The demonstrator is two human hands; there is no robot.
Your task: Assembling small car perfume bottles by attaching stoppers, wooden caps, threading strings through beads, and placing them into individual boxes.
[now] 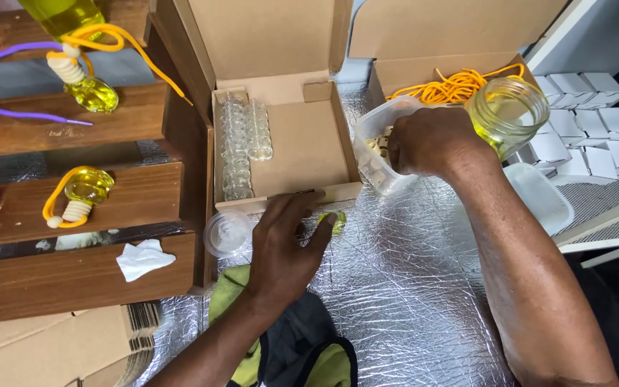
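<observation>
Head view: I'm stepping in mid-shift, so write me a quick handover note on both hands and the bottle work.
Left hand: flat on the foil-covered table, fingertips on a small yellow-filled bottle.
Right hand: reaching into the clear plastic tub of small wooden caps; whether it grips one is hidden.
Nearby: open glass jar of yellow liquid, orange cords in a box, empty bottles in the flat carton.
Done: corded, filled bottles on the wooden shelves.
Left: the bottle under the left hand shows no cap or cord; the carton's bottles are unfilled.
</observation>
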